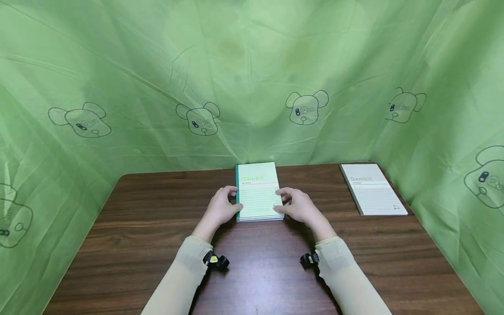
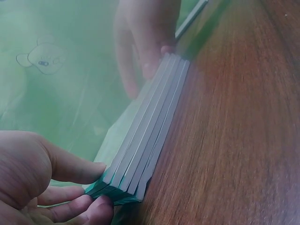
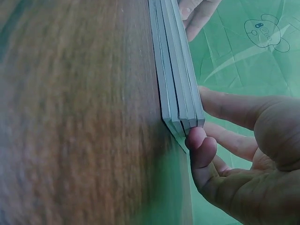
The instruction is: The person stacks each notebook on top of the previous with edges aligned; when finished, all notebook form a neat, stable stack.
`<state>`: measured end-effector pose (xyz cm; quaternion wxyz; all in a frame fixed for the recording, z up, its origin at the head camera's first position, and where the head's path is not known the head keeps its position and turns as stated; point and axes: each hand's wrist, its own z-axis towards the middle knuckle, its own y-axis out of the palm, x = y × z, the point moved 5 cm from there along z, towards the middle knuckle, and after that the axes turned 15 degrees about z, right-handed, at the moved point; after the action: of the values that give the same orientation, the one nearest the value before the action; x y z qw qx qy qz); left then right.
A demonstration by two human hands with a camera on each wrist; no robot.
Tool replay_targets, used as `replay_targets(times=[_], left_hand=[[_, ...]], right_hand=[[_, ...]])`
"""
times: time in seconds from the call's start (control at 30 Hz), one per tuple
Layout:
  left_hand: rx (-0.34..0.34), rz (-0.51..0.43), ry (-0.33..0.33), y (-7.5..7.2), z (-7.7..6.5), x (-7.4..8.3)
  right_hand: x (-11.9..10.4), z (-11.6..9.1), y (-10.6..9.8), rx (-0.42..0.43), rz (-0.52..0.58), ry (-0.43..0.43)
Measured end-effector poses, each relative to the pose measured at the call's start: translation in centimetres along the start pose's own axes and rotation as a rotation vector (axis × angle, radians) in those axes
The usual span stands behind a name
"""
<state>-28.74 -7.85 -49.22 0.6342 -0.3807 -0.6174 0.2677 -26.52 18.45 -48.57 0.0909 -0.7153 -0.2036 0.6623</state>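
Observation:
A stack of several notebooks (image 1: 259,192) lies on the table, with a pale green cover marked "Gambit" on top and a darker green spine on the left. At the spine side, my left hand (image 1: 221,205) grips the stack, its thumb on the top cover and its fingers against the spines. Across from it, my right hand (image 1: 298,204) holds the opposite long edge, thumb over the cover near the lower corner. In the left wrist view the page edges (image 2: 145,126) are nearly lined up. The right wrist view shows curled fingers (image 3: 202,145) against the stack's side.
Another notebook (image 1: 373,190), with a whitish cover, lies at the table's back right. Green cloth (image 1: 252,78) with printed bear faces hangs behind and beside the brown wooden table (image 1: 157,245). A small black device is strapped at each wrist.

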Motion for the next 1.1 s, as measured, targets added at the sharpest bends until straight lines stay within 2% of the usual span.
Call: replay_targets(times=[0.4,0.57,0.73,0.93,1.0,1.1], left_hand=[[-0.009,-0.006,-0.022,-0.1,0.0,-0.3],[0.008,0.024,-0.049,-0.3,0.3,0.7],[0.097,0.025,-0.020,-1.0,1.1,3.2],[0.183,0.021,0.118,-1.2,2.3,8.1],[0.176,0.010,0.170,-0.6,2.6,9.9],[0.121,-0.033,0.238,1.1,3.2,12.6]], right_hand=[[0.3,0.0,0.0,-0.034,0.046,0.017],[-0.7,-0.3,-0.8,-0.058,0.011,-0.010],[-1.6,-0.6,-3.1,-0.041,-0.045,-0.094],[-1.2,-2.0,-8.7,0.004,-0.043,-0.155],[-0.7,-2.9,-11.0,0.012,-0.044,-0.161],[0.5,-4.4,-14.7,0.027,-0.078,-0.144]])
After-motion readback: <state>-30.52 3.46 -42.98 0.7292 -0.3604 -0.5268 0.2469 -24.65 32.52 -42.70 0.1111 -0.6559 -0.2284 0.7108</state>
